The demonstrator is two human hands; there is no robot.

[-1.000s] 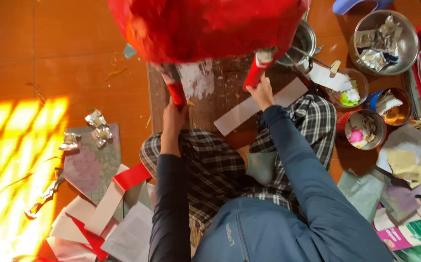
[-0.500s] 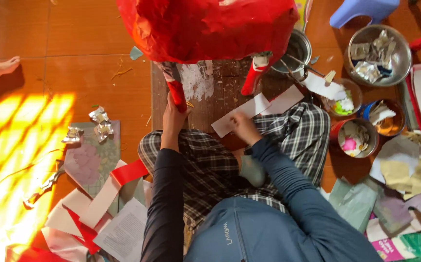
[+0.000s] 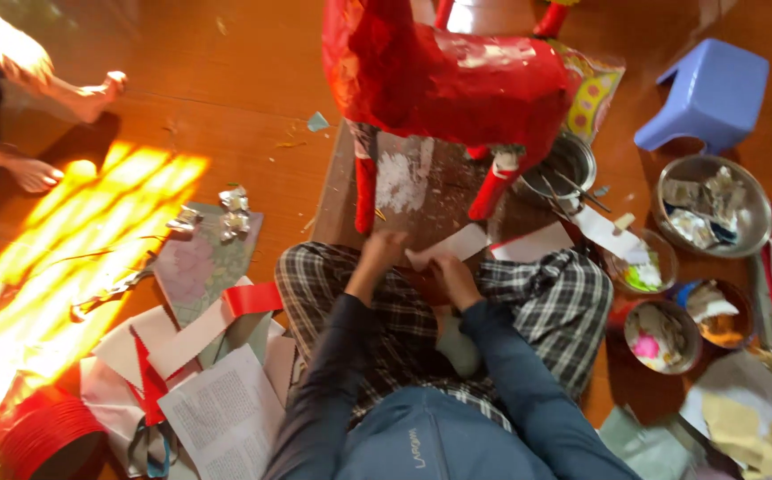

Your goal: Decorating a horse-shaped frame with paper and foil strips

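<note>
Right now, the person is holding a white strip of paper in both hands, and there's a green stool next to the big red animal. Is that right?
Almost. The stool is blue-purple, not green, as the head view shows. The rest holds: left hand and right hand hold the white paper strip, beside the big red animal.

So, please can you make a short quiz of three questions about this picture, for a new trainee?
1. True or false: both hands hold the same white paper strip.
2. Which colour is the small plastic stool? A) green B) light purple C) black
3. Fill in: the red paper animal figure stands on a ____ board, in front of the person's knees.

Key:
1. True. The left hand and the right hand meet on the strip above the lap.
2. B.
3. Brown: the brown board is smeared with white.
</note>
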